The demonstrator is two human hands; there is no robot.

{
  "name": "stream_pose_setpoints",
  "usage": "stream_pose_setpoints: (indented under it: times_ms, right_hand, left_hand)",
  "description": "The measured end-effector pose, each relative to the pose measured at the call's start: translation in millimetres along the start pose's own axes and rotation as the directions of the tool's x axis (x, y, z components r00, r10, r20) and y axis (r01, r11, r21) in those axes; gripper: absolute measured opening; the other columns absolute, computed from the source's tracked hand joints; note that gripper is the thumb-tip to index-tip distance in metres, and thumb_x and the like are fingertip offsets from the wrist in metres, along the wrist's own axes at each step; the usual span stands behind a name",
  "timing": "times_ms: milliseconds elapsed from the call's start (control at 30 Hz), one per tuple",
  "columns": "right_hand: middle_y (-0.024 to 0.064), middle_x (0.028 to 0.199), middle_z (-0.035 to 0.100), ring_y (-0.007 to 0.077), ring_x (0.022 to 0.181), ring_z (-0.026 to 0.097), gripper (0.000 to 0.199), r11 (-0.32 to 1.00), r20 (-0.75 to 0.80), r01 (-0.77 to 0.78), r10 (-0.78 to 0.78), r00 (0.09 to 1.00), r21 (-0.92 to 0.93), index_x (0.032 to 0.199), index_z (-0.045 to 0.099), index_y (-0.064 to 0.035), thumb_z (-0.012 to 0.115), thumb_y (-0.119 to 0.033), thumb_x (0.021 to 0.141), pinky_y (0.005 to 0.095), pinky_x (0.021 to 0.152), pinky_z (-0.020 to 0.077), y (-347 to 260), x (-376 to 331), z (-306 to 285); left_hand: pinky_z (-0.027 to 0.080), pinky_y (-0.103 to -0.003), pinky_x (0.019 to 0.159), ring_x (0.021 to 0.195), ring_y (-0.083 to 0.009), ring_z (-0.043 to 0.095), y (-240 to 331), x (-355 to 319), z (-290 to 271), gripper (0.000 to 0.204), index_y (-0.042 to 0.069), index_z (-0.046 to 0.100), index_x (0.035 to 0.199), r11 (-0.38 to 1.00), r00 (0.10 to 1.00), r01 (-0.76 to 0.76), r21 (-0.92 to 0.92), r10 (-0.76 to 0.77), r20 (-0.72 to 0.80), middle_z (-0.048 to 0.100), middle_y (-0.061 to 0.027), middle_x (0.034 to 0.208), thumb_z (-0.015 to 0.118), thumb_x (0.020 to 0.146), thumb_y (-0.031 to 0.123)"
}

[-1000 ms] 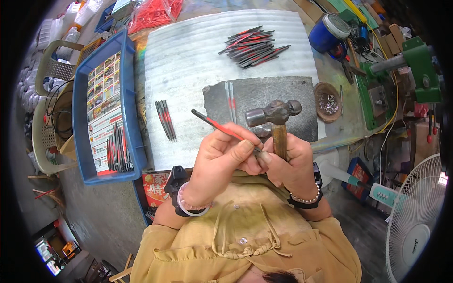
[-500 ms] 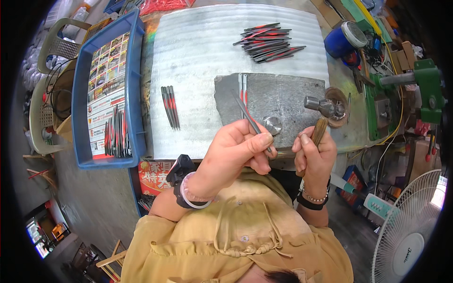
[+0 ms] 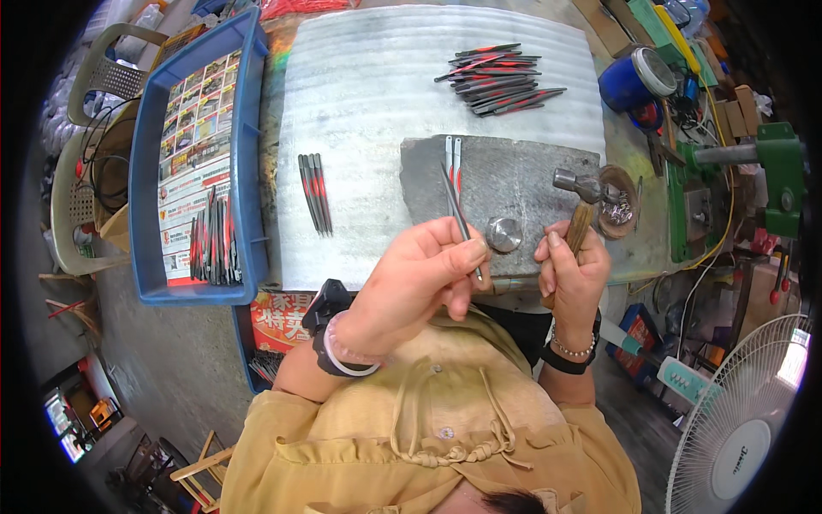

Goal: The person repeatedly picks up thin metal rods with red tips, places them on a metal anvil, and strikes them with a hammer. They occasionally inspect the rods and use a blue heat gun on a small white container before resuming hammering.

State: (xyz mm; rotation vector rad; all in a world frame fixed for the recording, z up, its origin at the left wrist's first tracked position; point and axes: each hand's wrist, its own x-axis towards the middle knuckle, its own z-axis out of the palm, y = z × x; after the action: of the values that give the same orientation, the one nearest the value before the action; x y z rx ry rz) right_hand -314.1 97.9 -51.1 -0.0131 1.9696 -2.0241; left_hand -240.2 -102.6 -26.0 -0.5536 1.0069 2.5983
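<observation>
My left hand (image 3: 432,265) pinches slim dark tweezers (image 3: 455,202) between thumb and fingers, over the near edge of a grey slab (image 3: 535,167). They slant, with one end pointing away from me. My right hand (image 3: 576,272) is closed round the wooden handle of a hammer (image 3: 580,224), whose metal head is above the slab's right side. A round shiny metal block (image 3: 503,235) sits on the slab between my hands. Beyond my left hand, two pale strips with red parts (image 3: 454,158) lie side by side on the slab.
A pile of black-and-red tweezers (image 3: 497,81) and a small row of them (image 3: 315,194) lie on white foam sheet (image 3: 368,103). A blue tray (image 3: 251,163) holding more is at left. At right are a small round dish (image 3: 618,201), a blue jar (image 3: 629,79), a green press (image 3: 775,176) and a fan (image 3: 741,428).
The tweezers in my left hand have turned a little more upright. The hammer's handle has shifted slightly in my right hand. The whole view has moved slightly.
</observation>
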Motion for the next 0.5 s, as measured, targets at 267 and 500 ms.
stream_pose_setpoints:
  times_ms: [267, 500]
  right_hand:
    - [0.0061, 0.074, 0.061, 0.004, 0.044, 0.044, 0.01, 0.999, 0.021, -0.023, 0.023, 1.0, -0.027, 0.101, 0.057, 0.0016, 0.055, -0.003, 0.093, 0.0198, 0.039, 0.0356, 0.5, -0.5, 0.7]
    - [0.0037, 0.072, 0.062, 0.0025, 0.046, 0.046, 0.01, 0.999, 0.047, -0.018, 0.02, 0.999, -0.049, 0.1, 0.059, -0.0001, 0.057, -0.004, 0.092, 0.0193, 0.04, 0.0356, 1.3, -1.4, -1.6]
  left_hand:
    - [0.042, -0.03, 0.049, 0.049, -0.018, 0.054, 15.8, 3.0, -31.0, 0.034, 0.0, 0.055, 0.108, 0.29, 0.841, -0.148, 0.946, 0.54, -0.034, 0.054, -0.0093, 0.057, 0.074, 0.081, 0.008]
    - [0.043, -0.037, 0.049, 0.05, -0.0311, 0.056, 8.7, 16.3, -22.3, 0.045, 0.003, 0.05, 0.118, 0.11, 0.827, -0.083, 0.99, 0.561, 0.007, 0.055, -0.0141, 0.057, 0.074, 0.08, 0.008]
